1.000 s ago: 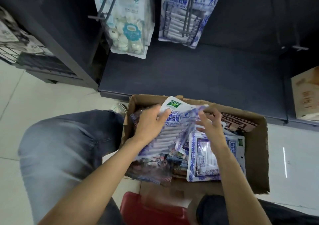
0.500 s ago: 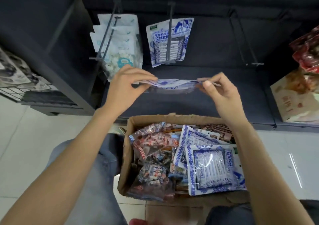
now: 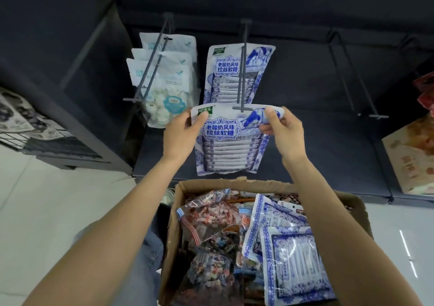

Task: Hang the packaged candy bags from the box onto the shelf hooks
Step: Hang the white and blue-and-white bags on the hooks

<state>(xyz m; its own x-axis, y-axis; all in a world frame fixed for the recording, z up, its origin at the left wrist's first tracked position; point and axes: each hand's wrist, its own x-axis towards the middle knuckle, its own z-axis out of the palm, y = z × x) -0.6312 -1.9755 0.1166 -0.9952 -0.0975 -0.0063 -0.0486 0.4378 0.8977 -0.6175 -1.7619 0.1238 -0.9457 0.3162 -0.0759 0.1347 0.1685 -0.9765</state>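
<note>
The blue-and-white candy bag [image 3: 229,139] hangs upright in front of the shelf, its top edge level with the crossbar tip of the middle hook [image 3: 242,107]; whether the hook has entered the bag's hole cannot be told; the left hand [image 3: 180,136] pinches the bag's top left corner between thumb and fingers, and the right hand [image 3: 280,129] pinches the top right corner, both clamped on the bag. Behind it a matching bag [image 3: 234,75] already hangs on the same hook; on the hook to the left hang pale bags of white sweets [image 3: 164,75]; an empty hook [image 3: 366,108] juts out to the right. Below, the cardboard box [image 3: 352,202] sits on the pale tiled floor [image 3: 58,200], filled with more blue-and-white bags and clear bags of mixed sweets; the dark shelf base [image 3: 328,160] runs behind it; a wire rack [image 3: 35,127] stands at the far left. Half a second earlier the bag was held flat and edge-on, lower, below the hook; now it has been turned face-on and raised to the hook's tip.
</note>
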